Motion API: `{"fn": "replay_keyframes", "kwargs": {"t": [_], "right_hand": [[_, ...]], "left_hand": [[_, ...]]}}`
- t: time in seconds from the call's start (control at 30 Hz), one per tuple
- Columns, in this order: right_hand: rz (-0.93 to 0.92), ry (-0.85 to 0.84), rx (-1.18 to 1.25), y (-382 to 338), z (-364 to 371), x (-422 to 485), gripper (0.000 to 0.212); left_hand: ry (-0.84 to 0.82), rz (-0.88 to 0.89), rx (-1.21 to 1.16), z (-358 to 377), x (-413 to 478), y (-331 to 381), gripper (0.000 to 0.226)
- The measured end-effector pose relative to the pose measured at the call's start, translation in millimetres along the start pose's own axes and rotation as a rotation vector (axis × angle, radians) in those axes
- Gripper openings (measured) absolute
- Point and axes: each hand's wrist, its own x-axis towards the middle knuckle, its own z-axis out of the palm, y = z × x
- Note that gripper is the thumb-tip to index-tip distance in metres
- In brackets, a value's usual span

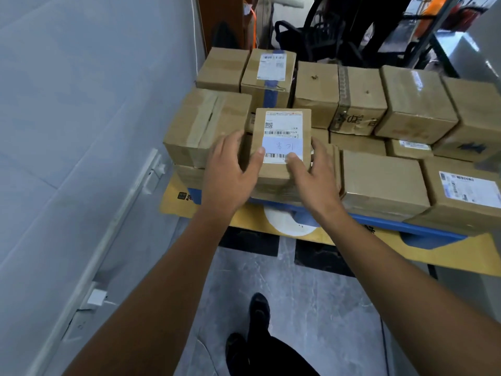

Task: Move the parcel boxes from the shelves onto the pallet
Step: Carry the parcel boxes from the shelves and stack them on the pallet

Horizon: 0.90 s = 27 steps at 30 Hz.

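Note:
A small cardboard parcel box point(282, 123) with a white shipping label and a pale handwritten note sits on top of the stacked boxes at the pallet's near edge. My left hand point(230, 172) grips its left side, thumb on the top face. My right hand point(314, 175) grips its right side, thumb on the label. The pallet point(379, 221) is blue, lying on a yellow sheet, and carries several brown parcel boxes in two layers. A larger taped box point(203, 126) stands just left of the held one.
A grey wall point(67, 131) with a cable strip and a white plug runs along the left. Black chairs point(325, 36) and a metal rack stand behind the pallet. My dark shoe point(259, 310) is on the grey floor in front of the pallet.

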Motion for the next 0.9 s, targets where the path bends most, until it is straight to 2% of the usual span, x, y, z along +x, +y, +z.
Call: {"fn": "replay_keyframes", "kwargs": {"t": [0.2,0.4,0.6,0.7,0.8,0.9], "right_hand": [[0.054,-0.021,0.031,-3.1,14.4,45.0,0.067],[0.092,-0.015,0.016,-4.9,23.4,63.5,0.072],[0.058,-0.029,0.03,-2.1,30.9,63.7,0.066],[0.072,-0.038,0.033,-1.6,25.2,60.3,0.073],[0.076,0.007,0.004,-1.9,9.6,45.4,0.079],[0.07,0.124,-0.056,4.6,-15.6,18.2,0.075]], "left_hand": [[-0.051,-0.003,0.15,10.5,49.5,-7.0,0.055],[-0.086,-0.032,0.248,26.9,63.0,-12.5,0.045],[-0.046,-0.052,0.195,27.9,63.8,-9.9,0.045],[-0.087,-0.058,0.167,25.9,63.4,-8.2,0.048],[-0.054,0.004,0.121,22.7,57.3,0.5,0.05],[-0.024,0.168,0.058,23.5,41.3,20.0,0.05]]}}
